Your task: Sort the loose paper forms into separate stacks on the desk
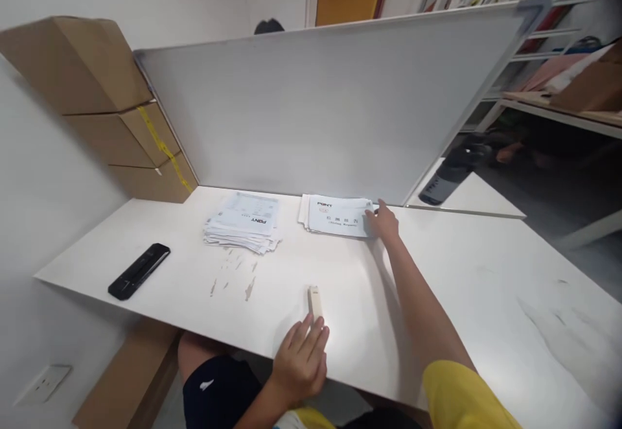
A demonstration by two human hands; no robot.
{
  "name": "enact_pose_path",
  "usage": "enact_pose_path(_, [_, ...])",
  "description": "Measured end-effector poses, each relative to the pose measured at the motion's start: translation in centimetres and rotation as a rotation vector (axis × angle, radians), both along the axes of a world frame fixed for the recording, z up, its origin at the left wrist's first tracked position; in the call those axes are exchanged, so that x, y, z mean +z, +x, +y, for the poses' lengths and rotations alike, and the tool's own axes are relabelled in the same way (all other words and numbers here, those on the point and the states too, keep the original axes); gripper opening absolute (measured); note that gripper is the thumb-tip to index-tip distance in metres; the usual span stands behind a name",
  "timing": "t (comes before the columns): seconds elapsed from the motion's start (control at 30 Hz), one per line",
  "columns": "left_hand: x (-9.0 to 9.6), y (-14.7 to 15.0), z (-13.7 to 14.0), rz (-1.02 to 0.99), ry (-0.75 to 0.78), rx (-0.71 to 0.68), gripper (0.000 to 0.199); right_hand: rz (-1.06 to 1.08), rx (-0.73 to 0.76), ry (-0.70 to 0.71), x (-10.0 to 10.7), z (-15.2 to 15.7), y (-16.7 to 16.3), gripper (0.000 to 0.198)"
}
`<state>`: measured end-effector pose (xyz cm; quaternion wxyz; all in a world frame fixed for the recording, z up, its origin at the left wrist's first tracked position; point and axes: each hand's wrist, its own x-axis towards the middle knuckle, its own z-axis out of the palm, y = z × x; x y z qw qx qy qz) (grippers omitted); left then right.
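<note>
My left hand (302, 359) lies at the near edge of the table, fingers stretched out. Its fingertips touch the near end of a small cream-coloured stapler (315, 302). Farther off, my right hand (385, 223) has its thumb and fingers closed on the right edge of a stack of printed papers (335, 217) marked "PONY". That stack lies flat against the foot of the white board. To its left rests a second, thicker pile of papers (247, 218), its edges uneven and its print turned upside down.
A black oblong case (139, 271) lies at the left of the white table (359, 312). Cardboard boxes (97, 72) are stacked at the back left. A whiteboard (330, 105) spans the table's far edge. Beyond its right end a dark bottle (449, 173) is visible.
</note>
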<state>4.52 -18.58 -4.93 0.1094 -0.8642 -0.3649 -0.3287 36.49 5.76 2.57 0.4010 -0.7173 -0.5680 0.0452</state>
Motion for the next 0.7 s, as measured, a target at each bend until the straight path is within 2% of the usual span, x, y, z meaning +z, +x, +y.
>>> enact_pose_path(0.07, [-0.1, 0.0, 0.6, 0.017, 0.039, -0.021, 0.053, -0.011, -0.086, 0.041, -1.0, -1.3, -1.5, 0.042])
enact_pose_path(0.13, [0.1, 0.0, 0.8, 0.033, 0.043, -0.033, 0.052, -0.018, -0.113, 0.055, -2.5, -3.0, -3.5, 0.037])
enact_pose_path(0.3, [2.0, -0.4, 0.5, 0.048, -0.094, -0.098, 0.049, -0.123, 0.091, -0.017, -5.1, -5.0, -7.5, 0.026])
enact_pose_path(0.37, [3.1, -1.4, 1.8, 0.069, -0.185, -0.137, 0.049, -0.168, 0.161, -0.035, -5.4, -4.7, -7.9, 0.027])
enact_pose_path(0.47, [5.1, -4.0, 7.6, 0.077, -0.281, -0.096, 0.054, -0.21, 0.2, -0.045, -5.4, -4.2, -7.7, 0.031])
enact_pose_path(0.57, [6.6, -6.5, 16.6, -0.016, -0.311, 0.092, 0.055, -0.231, 0.201, -0.053, -5.4, -4.3, -7.4, 0.032])
enact_pose_path(0.63, [6.8, -7.5, 22.0, -0.075, -0.347, 0.262, 0.055, -0.238, 0.189, -0.058, -5.6, -4.4, -7.2, 0.032])
enact_pose_path(0.7, [6.1, -8.1, 25.5, -0.087, -0.38, 0.384, 0.055, -0.239, 0.176, -0.06, -5.8, -4.5, -7.1, 0.031])
